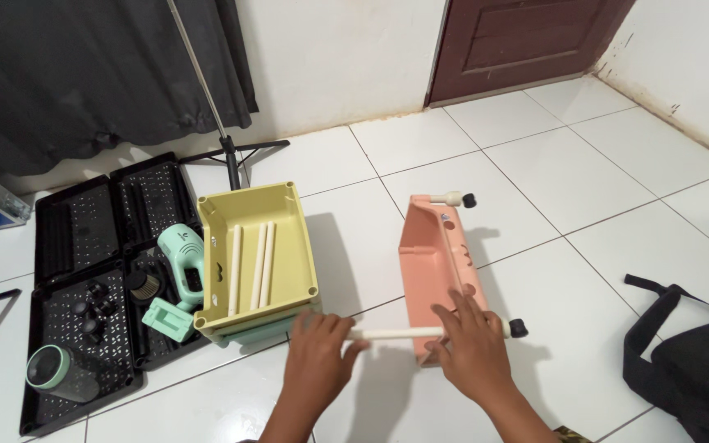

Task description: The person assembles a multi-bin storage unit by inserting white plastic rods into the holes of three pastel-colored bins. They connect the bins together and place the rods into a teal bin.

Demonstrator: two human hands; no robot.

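Note:
A pink plastic tray (432,254) stands on its side on the white tiled floor, with a cream leg and black caster (455,198) at its far corner and another caster (517,328) at the near corner. My right hand (473,349) presses on the tray's near end. My left hand (319,357) grips a cream rod (395,333) that runs into the tray's near corner. To the left sits a yellow tray (301,238) stacked on a green one, with three cream rods (254,267) lying inside.
Black perforated trays (71,238) lie at left, bearing a mint cordless drill (180,275) and a small round container (52,371). A black stand (227,152) rises behind. A black bag (695,365) lies at right. A dark curtain and brown door are behind.

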